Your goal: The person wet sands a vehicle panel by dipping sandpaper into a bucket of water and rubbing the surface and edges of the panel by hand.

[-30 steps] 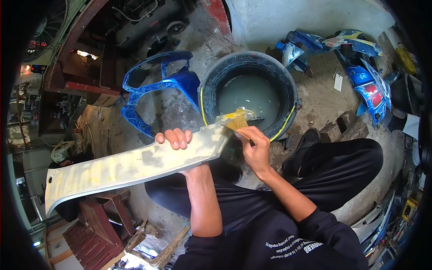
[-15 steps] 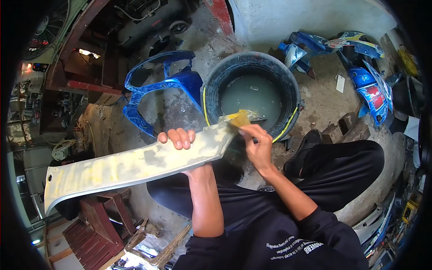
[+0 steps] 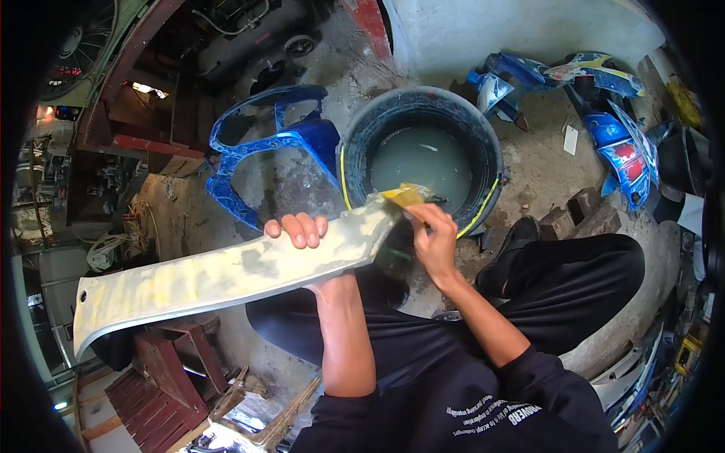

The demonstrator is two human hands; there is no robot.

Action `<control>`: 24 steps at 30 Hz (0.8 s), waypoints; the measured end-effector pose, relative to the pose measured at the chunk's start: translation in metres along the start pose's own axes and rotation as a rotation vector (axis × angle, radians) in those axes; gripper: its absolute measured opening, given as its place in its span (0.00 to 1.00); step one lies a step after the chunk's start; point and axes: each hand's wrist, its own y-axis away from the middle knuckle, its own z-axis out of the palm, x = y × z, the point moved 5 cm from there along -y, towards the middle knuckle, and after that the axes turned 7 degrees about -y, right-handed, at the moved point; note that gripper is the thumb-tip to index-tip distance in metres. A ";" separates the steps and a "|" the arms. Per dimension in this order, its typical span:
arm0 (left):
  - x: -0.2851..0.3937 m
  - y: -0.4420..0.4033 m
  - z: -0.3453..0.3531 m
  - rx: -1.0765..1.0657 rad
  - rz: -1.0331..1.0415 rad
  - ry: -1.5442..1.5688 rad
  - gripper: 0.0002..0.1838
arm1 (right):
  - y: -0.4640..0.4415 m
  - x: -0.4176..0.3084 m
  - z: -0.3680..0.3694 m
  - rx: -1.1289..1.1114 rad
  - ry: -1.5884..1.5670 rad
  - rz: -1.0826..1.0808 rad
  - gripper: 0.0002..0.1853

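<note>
My left grip (image 3: 300, 230) is curled tight around the long pale panel (image 3: 196, 281). My fingers bend over its top edge, and my wrist comes up from below; I can't tell where my thumb is. The panel is up in the air, tilted, with yellow and gray patches on it. Its end with the little hole points to my left, and its narrow end reaches over the near rim of the black bucket (image 3: 492, 140).

My right grip (image 3: 436, 238) pinches a yellow piece of sandpaper (image 3: 408, 197), which touches that narrow end.

The bucket stands on the floor (image 3: 540, 162) and has cloudy water (image 3: 415, 162) in it. A blue plastic frame (image 3: 313, 143) lies just left of the bucket. Over by the floor's edge, near the white wall (image 3: 483, 26), is a blue cover (image 3: 491, 98). Another blue cover with a red patch (image 3: 625, 155) lies farther right.
</note>
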 end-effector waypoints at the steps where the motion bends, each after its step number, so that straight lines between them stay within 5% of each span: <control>1: 0.000 -0.001 -0.002 -0.024 -0.003 -0.003 0.18 | 0.004 -0.005 0.000 -0.015 -0.023 -0.038 0.07; 5: -0.003 0.003 0.000 0.017 -0.004 0.024 0.17 | 0.006 -0.019 -0.004 -0.047 -0.067 -0.093 0.08; 7: -0.002 0.001 0.002 0.028 0.000 0.007 0.17 | 0.001 0.012 0.001 0.034 0.002 0.022 0.19; 13: -0.003 0.002 0.000 0.046 -0.006 0.025 0.17 | 0.009 -0.026 -0.005 -0.070 -0.072 -0.105 0.12; 16: -0.001 0.001 0.005 0.061 -0.004 -0.002 0.18 | 0.002 0.017 0.002 0.019 -0.083 0.066 0.14; 19: 0.000 0.001 -0.002 0.010 -0.007 -0.014 0.18 | 0.009 -0.018 -0.003 -0.067 -0.110 -0.064 0.12; 24: 0.000 0.002 0.001 0.042 0.000 -0.015 0.18 | 0.000 0.007 0.000 0.015 -0.048 0.069 0.13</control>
